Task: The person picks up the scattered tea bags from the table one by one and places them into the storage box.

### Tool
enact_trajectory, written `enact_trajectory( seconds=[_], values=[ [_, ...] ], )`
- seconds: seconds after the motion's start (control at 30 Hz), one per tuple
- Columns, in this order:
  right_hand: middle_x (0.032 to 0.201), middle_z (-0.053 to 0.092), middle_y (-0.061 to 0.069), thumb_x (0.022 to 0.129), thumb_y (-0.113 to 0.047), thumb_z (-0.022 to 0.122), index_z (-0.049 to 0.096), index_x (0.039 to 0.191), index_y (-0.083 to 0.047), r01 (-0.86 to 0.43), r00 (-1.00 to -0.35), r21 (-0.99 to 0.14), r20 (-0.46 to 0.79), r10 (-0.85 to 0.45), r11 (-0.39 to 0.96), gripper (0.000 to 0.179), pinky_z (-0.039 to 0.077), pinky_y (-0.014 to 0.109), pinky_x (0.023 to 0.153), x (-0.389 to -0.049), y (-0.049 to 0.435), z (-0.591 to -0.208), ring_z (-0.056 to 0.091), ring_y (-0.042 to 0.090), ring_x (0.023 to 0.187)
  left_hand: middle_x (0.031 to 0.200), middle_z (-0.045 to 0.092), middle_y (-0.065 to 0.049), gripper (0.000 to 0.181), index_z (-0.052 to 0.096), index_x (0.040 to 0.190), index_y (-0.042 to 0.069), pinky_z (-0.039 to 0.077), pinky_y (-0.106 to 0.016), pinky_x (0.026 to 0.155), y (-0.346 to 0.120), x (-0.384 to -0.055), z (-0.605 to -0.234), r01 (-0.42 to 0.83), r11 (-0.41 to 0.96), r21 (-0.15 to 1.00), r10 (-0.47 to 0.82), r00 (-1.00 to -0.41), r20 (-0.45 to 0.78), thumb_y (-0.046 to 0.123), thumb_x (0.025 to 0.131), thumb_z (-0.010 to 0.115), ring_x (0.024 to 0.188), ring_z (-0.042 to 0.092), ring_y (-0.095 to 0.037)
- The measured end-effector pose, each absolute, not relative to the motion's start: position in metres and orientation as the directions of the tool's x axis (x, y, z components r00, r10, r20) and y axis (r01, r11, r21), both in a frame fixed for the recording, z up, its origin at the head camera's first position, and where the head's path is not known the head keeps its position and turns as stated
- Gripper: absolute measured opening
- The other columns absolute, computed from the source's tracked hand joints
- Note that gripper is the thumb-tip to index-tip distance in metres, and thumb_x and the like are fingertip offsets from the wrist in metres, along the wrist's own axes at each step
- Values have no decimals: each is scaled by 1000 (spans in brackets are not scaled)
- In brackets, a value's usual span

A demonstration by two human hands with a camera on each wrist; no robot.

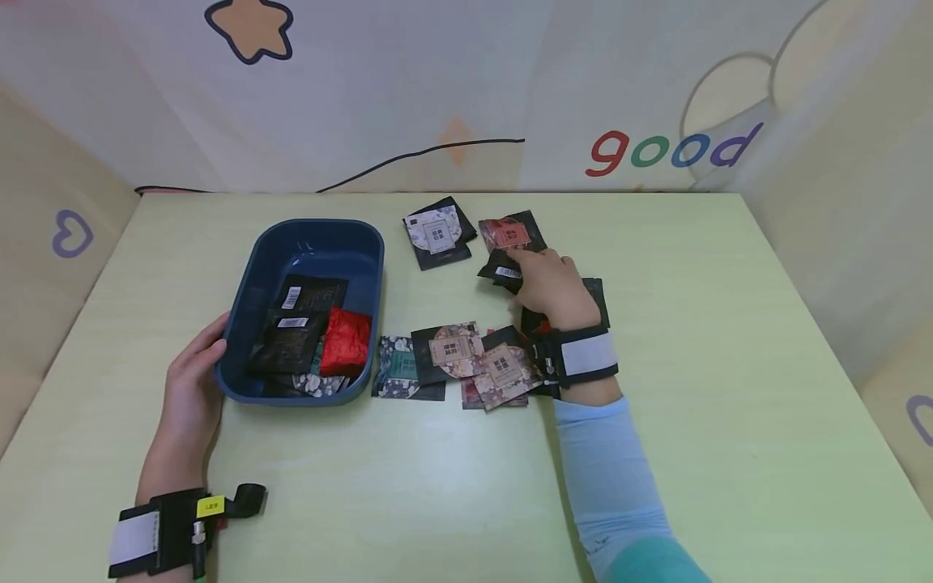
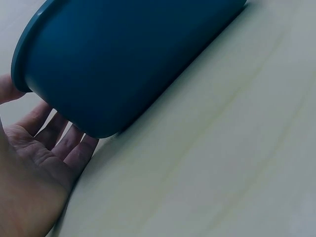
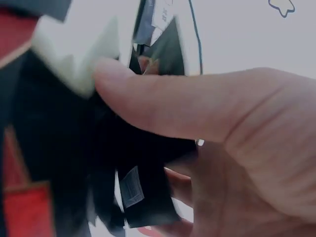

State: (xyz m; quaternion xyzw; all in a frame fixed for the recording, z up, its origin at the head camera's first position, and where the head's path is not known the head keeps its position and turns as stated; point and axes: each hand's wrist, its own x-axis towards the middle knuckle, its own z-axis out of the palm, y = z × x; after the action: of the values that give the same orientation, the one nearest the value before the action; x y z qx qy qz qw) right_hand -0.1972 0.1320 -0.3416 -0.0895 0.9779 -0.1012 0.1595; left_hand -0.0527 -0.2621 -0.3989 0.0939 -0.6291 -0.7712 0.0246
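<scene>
My left hand (image 1: 191,380) rests against the outer left wall of a dark blue plastic bin (image 1: 379,279). In the left wrist view the extended fingers (image 2: 57,136) touch that wall below the rim. Inside the bin lie black sachets (image 1: 291,344), a crumpled red sachet (image 1: 346,340) and a floral-patterned one. Right of the bin, my right hand (image 1: 550,287) pinches a black sachet (image 1: 503,269) with a white label, close to a red-and-black sachet (image 1: 513,233). In the right wrist view the thumb (image 3: 163,101) crosses dark sachets, with the other fingers behind.
A white-and-black floral sachet (image 1: 437,235) overlaps another at the back. Several patterned sachets, one green (image 1: 402,366) and others pinkish (image 1: 503,368), overlap right of the bin, partly beneath the right wrist. Printed curtains (image 1: 437,97) stand behind the pale green table (image 1: 729,405).
</scene>
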Motion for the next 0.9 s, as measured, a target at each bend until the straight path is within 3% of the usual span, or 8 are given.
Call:
enact_trajectory(
  seconds=[0.23,0.33,0.47,0.57,0.7,0.9],
  values=[
    [134,57,20,95,-21,51,44,140,-12,-143,-931,-238,-298,-212,961,47,45,50,91,-194,131,-332,55,35,106,130,52,18,47,42,143,16,19,-33,105,-262,-53,-398,-92,-212,973,-158,-979,-127,29,98,39,122,36,-1],
    [134,56,19,98,-24,44,41,141,-12,-128,-924,-268,-318,-213,955,45,46,45,81,-193,129,-330,55,32,99,130,52,18,47,42,143,16,17,-34,108,-262,-53,-399,-92,-208,974,-162,-979,-127,29,98,40,122,35,-2],
    [136,55,20,100,-23,38,40,143,-10,-126,-927,-283,-309,-215,951,44,47,45,83,-191,126,-329,55,31,100,128,53,18,46,43,142,15,14,-38,110,-261,-53,-399,-90,-200,976,-171,-977,-126,30,98,40,122,35,-3],
    [126,62,18,100,-23,38,46,138,-9,-140,-945,-284,-248,-214,948,41,48,41,75,-191,122,-330,57,29,93,128,54,18,46,44,142,15,16,-37,107,-262,-53,-399,-88,-194,977,-173,-977,-123,30,98,40,122,35,-3],
    [115,69,14,100,-26,40,52,134,-13,-178,-965,-285,-135,-224,942,39,38,33,54,-188,113,-328,57,26,75,128,54,18,46,43,142,15,18,-35,105,-262,-53,-399,-85,-191,978,-172,-978,-119,30,98,40,122,35,-3],
    [105,74,10,99,-26,43,54,134,-18,-265,-959,-283,-16,-281,922,38,29,28,46,-182,97,-323,56,20,66,130,52,17,46,43,142,15,11,-40,112,-261,-53,-399,-90,-190,978,-167,-978,-122,30,98,39,123,34,-3]
  ],
)
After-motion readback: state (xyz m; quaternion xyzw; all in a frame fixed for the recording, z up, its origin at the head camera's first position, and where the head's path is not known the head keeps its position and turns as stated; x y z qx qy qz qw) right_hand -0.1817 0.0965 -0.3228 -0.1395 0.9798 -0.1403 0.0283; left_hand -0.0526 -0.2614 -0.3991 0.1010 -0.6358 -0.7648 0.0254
